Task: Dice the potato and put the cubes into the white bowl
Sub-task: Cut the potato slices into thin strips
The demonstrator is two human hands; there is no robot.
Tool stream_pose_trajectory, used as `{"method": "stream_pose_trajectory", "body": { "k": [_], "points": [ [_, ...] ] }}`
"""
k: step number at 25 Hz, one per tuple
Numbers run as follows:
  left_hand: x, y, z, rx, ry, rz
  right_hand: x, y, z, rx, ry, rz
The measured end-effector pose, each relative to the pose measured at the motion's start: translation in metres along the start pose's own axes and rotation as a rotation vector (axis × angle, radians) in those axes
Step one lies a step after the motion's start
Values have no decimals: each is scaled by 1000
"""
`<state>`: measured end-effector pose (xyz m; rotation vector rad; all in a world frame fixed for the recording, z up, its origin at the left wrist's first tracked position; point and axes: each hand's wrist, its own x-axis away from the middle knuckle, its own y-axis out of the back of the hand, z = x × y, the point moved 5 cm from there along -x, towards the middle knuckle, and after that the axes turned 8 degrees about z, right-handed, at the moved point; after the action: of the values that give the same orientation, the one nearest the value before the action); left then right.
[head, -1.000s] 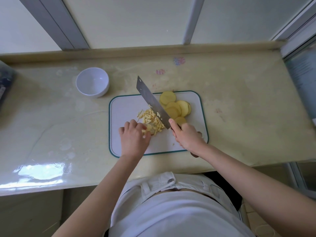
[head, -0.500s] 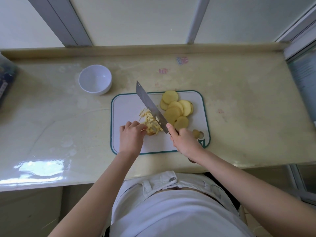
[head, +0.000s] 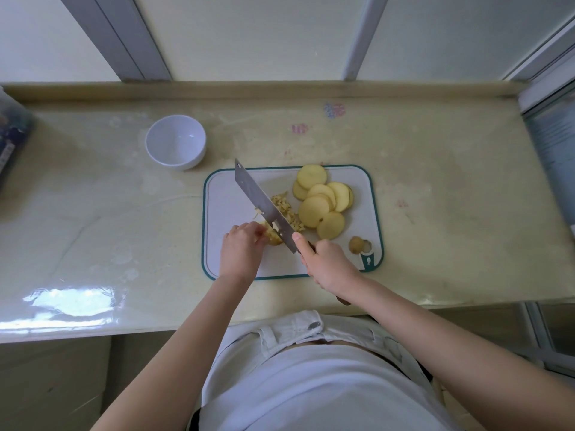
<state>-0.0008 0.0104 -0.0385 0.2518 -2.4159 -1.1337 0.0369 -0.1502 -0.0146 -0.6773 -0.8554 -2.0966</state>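
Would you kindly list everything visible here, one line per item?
white bowl: one, white, empty, counter, far left of board.
cutting board: one, white with teal rim, counter centre.
knife: one, steel, over board.
potato slices: about seven, yellow, board's right half.
potato bits: one pile, yellow, beside blade.
potato end: one, brownish, board's near right corner.
counter: one, beige.
left hand: one, holds potato piece at blade.
right hand: one, grips knife.

Head view, one wide-angle camera. Position: is sitting above the person's torso (head: 311, 384), close over the work. Direction: is looking forward and steeply down onto the countertop (head: 93, 213), window panels (head: 249, 35) topping the frame. Centre: left hand (head: 241, 250) and right hand (head: 329, 265) are showing over the cutting board (head: 224, 197). Edges: are bowing and blurring; far-left object (head: 12, 135) possibly a packet.
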Motion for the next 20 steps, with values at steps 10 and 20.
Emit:
{"method": "stream_pose_trajectory", "body": {
  "k": [10, 20],
  "points": [
    [-1, 0, 1, 124, 73, -4, -4, -3, 1, 72, -20, 8],
    [1, -3, 1, 174, 120, 7, -4, 4, 11, 176, -37, -33]
  ]
}}
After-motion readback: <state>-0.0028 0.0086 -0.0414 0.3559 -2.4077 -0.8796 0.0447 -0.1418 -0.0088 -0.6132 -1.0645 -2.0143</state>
